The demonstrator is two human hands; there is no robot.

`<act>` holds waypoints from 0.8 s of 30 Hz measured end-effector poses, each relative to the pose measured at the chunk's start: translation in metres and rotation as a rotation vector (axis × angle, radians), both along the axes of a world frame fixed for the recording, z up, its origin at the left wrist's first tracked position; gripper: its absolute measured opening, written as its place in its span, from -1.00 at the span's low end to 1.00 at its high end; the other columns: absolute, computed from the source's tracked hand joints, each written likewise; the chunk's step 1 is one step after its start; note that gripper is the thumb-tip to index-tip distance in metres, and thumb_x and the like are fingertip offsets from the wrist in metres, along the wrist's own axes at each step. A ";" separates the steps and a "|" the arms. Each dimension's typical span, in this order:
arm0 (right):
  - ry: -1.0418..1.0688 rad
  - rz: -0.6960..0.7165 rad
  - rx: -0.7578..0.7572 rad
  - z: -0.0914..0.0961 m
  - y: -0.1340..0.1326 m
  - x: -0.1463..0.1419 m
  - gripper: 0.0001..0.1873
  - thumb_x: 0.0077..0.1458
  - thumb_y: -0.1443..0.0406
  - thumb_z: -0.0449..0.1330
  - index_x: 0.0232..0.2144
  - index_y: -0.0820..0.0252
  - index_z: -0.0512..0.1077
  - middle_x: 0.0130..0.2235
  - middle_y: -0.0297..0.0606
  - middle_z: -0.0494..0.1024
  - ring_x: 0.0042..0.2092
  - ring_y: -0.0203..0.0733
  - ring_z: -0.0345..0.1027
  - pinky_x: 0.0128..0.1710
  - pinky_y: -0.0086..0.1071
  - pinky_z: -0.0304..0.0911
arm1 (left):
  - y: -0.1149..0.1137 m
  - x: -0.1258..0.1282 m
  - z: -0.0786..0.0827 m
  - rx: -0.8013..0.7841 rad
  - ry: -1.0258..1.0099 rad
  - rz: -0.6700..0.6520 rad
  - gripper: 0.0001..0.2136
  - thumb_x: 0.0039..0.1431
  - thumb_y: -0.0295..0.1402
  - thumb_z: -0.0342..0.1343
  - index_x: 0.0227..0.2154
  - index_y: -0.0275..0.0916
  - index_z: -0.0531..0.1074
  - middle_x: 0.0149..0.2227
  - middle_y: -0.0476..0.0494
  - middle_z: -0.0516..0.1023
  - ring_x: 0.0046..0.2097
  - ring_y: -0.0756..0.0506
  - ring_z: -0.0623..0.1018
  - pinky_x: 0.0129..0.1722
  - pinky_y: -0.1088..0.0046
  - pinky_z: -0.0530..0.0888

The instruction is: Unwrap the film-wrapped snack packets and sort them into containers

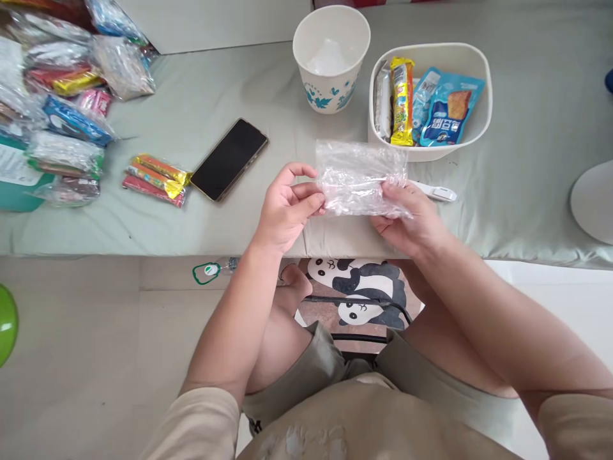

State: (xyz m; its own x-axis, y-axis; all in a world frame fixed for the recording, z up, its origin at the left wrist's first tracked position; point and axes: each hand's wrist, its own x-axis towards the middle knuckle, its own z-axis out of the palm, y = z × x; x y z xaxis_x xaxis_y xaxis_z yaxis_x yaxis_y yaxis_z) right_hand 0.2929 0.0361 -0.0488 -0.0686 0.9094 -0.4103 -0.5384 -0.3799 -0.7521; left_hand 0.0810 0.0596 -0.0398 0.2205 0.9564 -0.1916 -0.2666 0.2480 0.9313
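A clear, crinkled plastic bag is stretched between my two hands above the front of the covered table. My left hand pinches its left edge between thumb and fingers. At the other end, my right hand grips the bag with the thumb on top. No contents show through the plastic. Just behind my right hand stands a white bin with several snack packets inside, among them a yellow packet and a blue pouch. Partly behind my right hand lies a white, flat-ended tool, its kind unclear.
A white paper cup with clear plastic inside stands behind the bag. A black phone lies to the left, beside a bag of snack sticks. Wrapped snacks heap at the far left. A round white object sits at right.
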 end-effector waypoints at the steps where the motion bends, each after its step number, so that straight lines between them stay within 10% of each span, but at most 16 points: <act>1: 0.048 0.035 -0.029 -0.001 0.000 0.000 -0.50 -0.22 0.16 0.60 -0.42 0.13 0.36 -0.47 -0.51 0.35 -0.55 -0.49 0.02 -0.64 -0.53 0.02 | -0.002 0.000 0.002 -0.010 0.019 0.018 -0.53 -0.15 -0.21 0.55 -0.22 -0.07 0.42 -0.39 0.09 0.57 -0.39 0.02 0.59 -0.39 0.53 0.53; 6: 0.072 0.140 -0.044 -0.007 -0.001 -0.004 -0.59 -0.04 0.15 0.50 -0.38 0.09 0.33 -0.46 -0.51 0.29 -0.56 -0.47 -0.11 -0.66 -0.51 0.03 | -0.010 0.004 0.008 0.012 0.172 0.154 -0.66 0.00 -0.25 0.48 -0.25 -0.07 0.43 -0.21 0.01 0.63 -0.18 -0.04 0.65 -0.26 0.47 0.57; 16: -0.198 -0.020 0.157 -0.003 -0.006 -0.010 -0.60 -0.07 0.04 0.50 -0.34 0.04 0.41 -0.36 -0.39 0.44 -0.36 -0.28 0.35 -0.30 -0.31 0.38 | -0.015 -0.001 0.007 0.347 0.416 0.300 -0.58 -0.09 -0.21 0.54 -0.35 -0.13 0.37 0.22 -0.16 0.29 0.33 -0.28 0.39 -0.04 0.34 0.58; 24: -0.514 -0.124 0.354 -0.011 -0.005 -0.006 -0.70 0.09 0.05 0.40 -0.33 0.04 0.41 -0.36 -0.37 0.46 -0.34 -0.26 0.33 -0.28 -0.32 0.30 | -0.016 -0.006 0.006 0.534 0.488 0.338 -0.71 -0.07 -0.21 0.50 -0.42 -0.13 0.48 0.20 -0.20 0.26 0.26 -0.28 0.37 0.11 0.20 0.53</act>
